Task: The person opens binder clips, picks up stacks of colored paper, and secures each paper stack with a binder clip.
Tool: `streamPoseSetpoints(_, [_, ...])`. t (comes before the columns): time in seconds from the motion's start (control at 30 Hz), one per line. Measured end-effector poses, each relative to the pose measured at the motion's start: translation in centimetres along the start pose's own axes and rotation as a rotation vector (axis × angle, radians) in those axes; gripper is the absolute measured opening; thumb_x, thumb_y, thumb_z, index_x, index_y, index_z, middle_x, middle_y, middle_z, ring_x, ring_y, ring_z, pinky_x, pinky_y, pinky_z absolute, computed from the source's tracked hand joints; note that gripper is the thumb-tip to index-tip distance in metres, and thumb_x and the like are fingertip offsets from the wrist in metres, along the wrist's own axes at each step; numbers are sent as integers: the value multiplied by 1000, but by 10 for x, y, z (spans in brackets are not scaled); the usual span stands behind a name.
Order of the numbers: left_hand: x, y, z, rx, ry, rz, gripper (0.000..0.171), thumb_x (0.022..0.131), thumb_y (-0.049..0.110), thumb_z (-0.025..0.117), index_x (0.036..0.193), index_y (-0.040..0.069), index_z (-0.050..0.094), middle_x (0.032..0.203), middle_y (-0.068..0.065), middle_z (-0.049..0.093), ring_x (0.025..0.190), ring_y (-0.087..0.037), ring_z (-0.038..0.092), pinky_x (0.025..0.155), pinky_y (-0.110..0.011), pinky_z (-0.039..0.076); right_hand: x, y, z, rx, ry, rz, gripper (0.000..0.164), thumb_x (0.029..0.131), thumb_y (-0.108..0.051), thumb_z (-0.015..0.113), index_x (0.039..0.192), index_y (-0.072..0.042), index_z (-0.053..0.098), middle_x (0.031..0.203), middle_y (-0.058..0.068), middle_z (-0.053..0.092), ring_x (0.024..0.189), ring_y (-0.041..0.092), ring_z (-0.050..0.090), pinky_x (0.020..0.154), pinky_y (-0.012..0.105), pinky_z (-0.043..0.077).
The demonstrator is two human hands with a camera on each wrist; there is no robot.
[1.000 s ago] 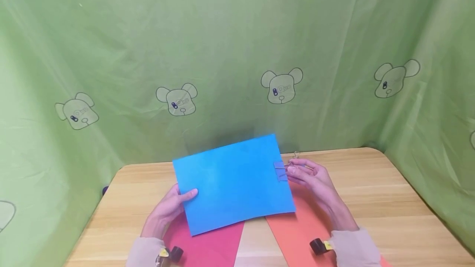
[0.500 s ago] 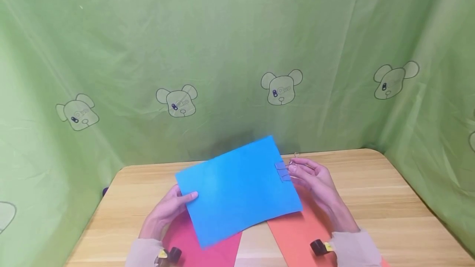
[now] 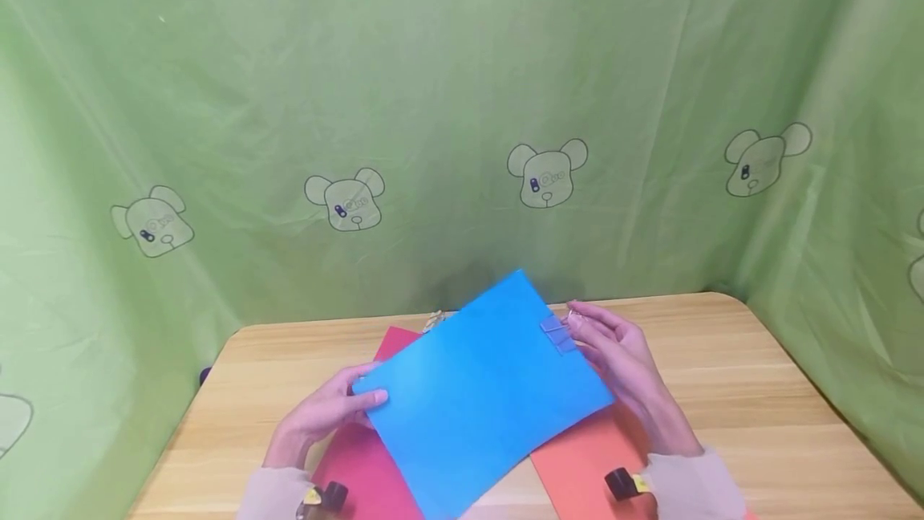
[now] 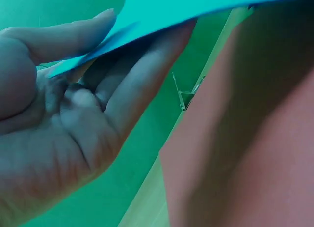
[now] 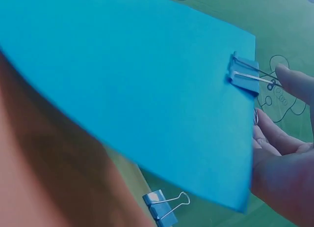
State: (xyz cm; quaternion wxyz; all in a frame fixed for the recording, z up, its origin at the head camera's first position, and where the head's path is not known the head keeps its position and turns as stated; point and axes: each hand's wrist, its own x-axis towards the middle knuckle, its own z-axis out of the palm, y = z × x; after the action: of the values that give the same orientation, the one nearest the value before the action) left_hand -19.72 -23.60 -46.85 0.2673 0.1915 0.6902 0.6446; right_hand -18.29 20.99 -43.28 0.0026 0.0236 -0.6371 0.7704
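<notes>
A bright blue sheet [image 3: 476, 400] is held tilted above the table between both hands. My left hand [image 3: 328, 412] grips its left corner, thumb on top and fingers underneath, as the left wrist view also shows. On the sheet's right edge sits a blue binder clip [image 5: 244, 74] with silver wire handles. My right hand [image 3: 613, 343] pinches those handles, its thumb [image 5: 294, 82] in front and the other fingers behind. Below lie a magenta sheet [image 3: 361, 472] on the left and an orange sheet [image 3: 585, 456] on the right, both partly covered by the blue one.
A second binder clip [image 5: 161, 207] is on the far edge of the orange sheet. Another clip [image 3: 433, 321] shows at the magenta sheet's far end. The wooden table [image 3: 758, 400] meets a green curtain [image 3: 447, 87] printed with bear heads at the back.
The blue sheet has turned counterclockwise, its left side swinging down toward the person. The magenta sheet's far corner and its clip have come into view. Both hands keep their hold.
</notes>
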Motion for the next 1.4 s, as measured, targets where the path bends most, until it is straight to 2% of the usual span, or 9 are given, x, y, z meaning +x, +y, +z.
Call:
streamPoseSetpoints(0.07, [1,1,2,31,-23,4,55,101,9,64,151,-1,43,120,-17,71,98,-26,74,84,-40,60,0,-2,1,-4,9,-12,59,101,-22,68,147,5,45,120,0,72,109,10,68,93,24,54])
streamPoseSetpoints(0.33, [11,6,26,190,-102,-29,54,102,17,63,153,15,46,129,-9,67,109,-27,71,100,-33,52,-5,-11,9,-169,44,-8,62,97,-33,73,147,-2,51,121,-5,72,110,8,68,89,22,56])
streamPoseSetpoints(0.5, [16,9,45,165,-147,-41,58,102,15,62,156,17,42,136,-6,64,115,-24,68,102,-33,51,-9,-16,11,-332,26,-9,62,96,-42,72,145,-8,56,132,2,67,114,6,65,90,24,55])
streamPoseSetpoints(0.6, [19,12,57,180,-183,-40,61,102,14,62,158,18,38,140,-4,61,125,-23,62,109,-35,45,-11,-18,12,-366,3,-10,59,96,-41,72,144,-9,58,134,5,67,114,5,64,91,22,54])
streamPoseSetpoints(0.7, [20,15,65,262,-146,-34,64,102,15,63,160,14,35,143,-3,59,130,-22,57,112,-36,40,-12,-18,13,-365,-30,-39,55,97,-35,73,141,-5,60,128,8,70,111,7,67,91,21,54])
streamPoseSetpoints(0.8, [22,17,71,283,-138,-30,65,101,13,63,160,11,34,143,-3,59,130,-22,57,112,-35,41,-12,-17,15,-363,-61,-78,52,97,-30,74,139,-1,61,123,11,72,108,10,70,91,21,54])
streamPoseSetpoints(1.1, [29,16,77,213,-193,37,59,104,9,57,159,17,37,139,0,62,126,-15,60,109,-28,43,-10,-18,24,-368,-119,-116,49,95,-27,76,136,-5,63,122,17,72,109,15,71,93,22,54])
streamPoseSetpoints(1.27, [29,18,79,191,-157,46,56,104,8,56,158,14,39,139,-1,62,127,-15,59,109,-27,43,-13,-22,34,-381,-154,-147,46,96,-23,75,135,-3,64,120,16,73,107,16,72,92,22,54])
streamPoseSetpoints(1.4, [29,21,82,188,-114,70,48,104,9,57,152,12,47,130,-5,67,118,-18,65,104,-28,48,-15,-24,41,-414,-158,-150,45,95,-23,76,134,-4,64,118,12,74,106,15,72,92,21,54])
